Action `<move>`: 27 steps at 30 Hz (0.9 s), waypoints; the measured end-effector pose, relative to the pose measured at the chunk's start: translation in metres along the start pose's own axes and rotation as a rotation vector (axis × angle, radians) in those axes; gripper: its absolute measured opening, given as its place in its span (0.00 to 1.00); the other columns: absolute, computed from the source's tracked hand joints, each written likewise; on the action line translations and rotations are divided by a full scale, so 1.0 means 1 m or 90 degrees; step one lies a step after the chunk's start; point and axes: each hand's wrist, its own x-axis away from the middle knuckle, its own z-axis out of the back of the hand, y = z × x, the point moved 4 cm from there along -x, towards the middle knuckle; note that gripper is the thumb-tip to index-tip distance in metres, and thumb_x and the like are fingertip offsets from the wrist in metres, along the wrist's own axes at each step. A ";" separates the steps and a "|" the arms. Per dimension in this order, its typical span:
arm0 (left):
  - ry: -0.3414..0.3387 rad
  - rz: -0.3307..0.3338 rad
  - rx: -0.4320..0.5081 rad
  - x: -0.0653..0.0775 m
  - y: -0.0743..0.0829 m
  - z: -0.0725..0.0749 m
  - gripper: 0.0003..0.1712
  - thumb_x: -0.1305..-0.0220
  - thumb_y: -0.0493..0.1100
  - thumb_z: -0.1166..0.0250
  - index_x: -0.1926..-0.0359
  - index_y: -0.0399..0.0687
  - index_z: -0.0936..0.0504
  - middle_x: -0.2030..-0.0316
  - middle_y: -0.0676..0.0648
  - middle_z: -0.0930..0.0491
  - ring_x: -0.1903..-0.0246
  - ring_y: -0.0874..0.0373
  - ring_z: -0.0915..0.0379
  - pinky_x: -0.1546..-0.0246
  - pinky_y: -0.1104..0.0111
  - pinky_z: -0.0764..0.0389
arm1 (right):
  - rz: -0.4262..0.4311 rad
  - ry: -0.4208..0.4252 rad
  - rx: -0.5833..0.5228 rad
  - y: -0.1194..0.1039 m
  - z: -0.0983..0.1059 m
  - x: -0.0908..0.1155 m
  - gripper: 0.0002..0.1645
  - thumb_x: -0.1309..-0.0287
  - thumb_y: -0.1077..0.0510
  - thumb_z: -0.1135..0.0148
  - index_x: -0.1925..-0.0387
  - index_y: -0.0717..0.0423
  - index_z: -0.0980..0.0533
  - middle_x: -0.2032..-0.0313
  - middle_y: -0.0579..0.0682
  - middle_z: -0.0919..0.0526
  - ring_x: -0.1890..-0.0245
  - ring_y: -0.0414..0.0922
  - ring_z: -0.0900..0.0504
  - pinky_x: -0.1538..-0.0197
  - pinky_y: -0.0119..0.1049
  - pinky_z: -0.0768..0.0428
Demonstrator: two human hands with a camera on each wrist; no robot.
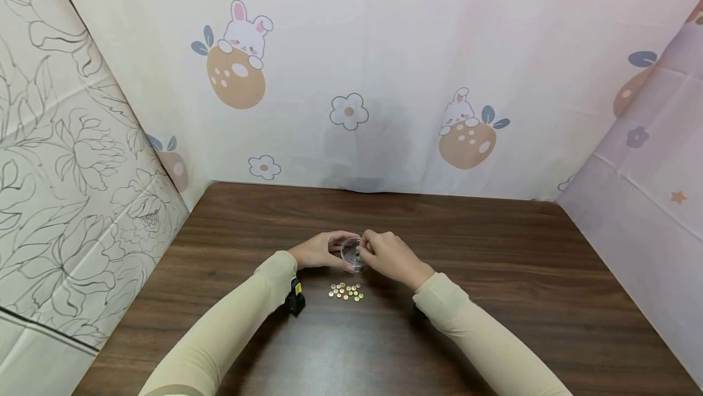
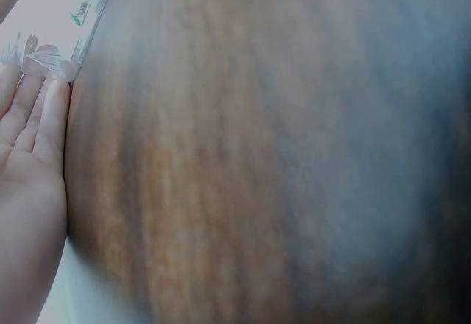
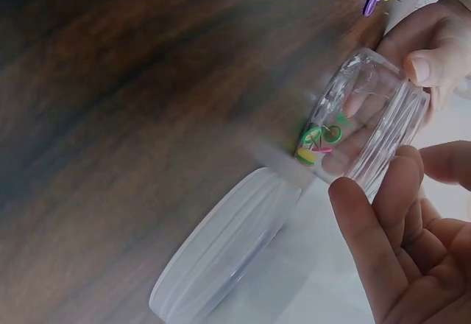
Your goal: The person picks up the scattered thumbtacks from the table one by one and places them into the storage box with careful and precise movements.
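My left hand (image 1: 324, 251) holds a clear plastic jar (image 3: 360, 110), fingers and thumb around its side. The jar's base faces the table and its open mouth faces my right hand. Several green, yellow and pink thumbtacks (image 3: 316, 141) lie inside it. At the mouth, my right hand (image 1: 392, 255) has its thumb and a finger brought together; whether a tack is between them is hidden. Part of my left hand (image 2: 33, 140) shows beside the jar (image 2: 51, 37) in the left wrist view. Several loose thumbtacks (image 1: 346, 291) lie in a cluster nearer me, pins up.
A round white-rimmed lid (image 3: 221, 247) lies on the table near the jar in the right wrist view. The dark wooden table (image 1: 494, 249) runs back to a printed curtain (image 1: 351, 48), with more curtain at both sides.
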 end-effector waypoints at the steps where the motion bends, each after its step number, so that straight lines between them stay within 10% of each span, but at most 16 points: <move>1: 0.000 0.000 0.001 0.000 0.000 0.000 0.41 0.49 0.43 0.28 0.34 0.55 0.35 0.39 0.46 0.32 0.43 0.54 0.35 0.43 0.55 0.28 | -0.002 0.002 0.001 0.000 0.000 0.000 0.05 0.38 0.55 0.47 0.67 0.49 0.25 0.85 0.39 0.28 0.91 0.31 0.39 0.86 0.27 0.36; 27: 0.002 -0.018 0.003 -0.005 -0.008 0.000 0.40 0.49 0.42 0.28 0.36 0.56 0.34 0.42 0.50 0.27 0.45 0.56 0.32 0.43 0.56 0.29 | 0.086 -0.048 -0.013 -0.015 -0.001 0.027 0.07 0.42 0.59 0.48 0.74 0.46 0.30 0.87 0.36 0.30 0.89 0.30 0.37 0.85 0.25 0.36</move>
